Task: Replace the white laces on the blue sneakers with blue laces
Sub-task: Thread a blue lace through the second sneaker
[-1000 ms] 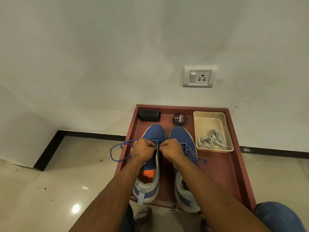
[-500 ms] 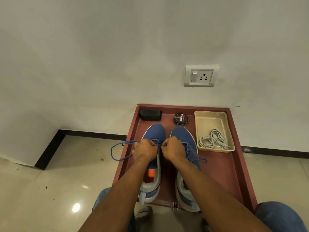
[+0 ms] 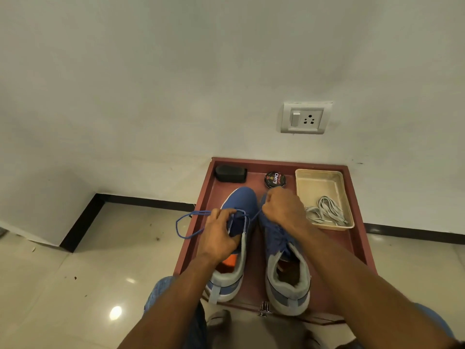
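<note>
My left hand (image 3: 219,235) pinches the blue lace (image 3: 185,224) at the eyelets of the left sneaker (image 3: 239,205) on the red tray (image 3: 352,250), and my right hand (image 3: 283,209) is fisted around the lace's other end, drawn up over the right sneaker (image 3: 286,280). The lace looks thin, limp and light, so I judge it best held close to the tip, where it is stiffest, with a firm pinch. The white laces (image 3: 324,212) already lie in the cream basket (image 3: 317,182).
</note>
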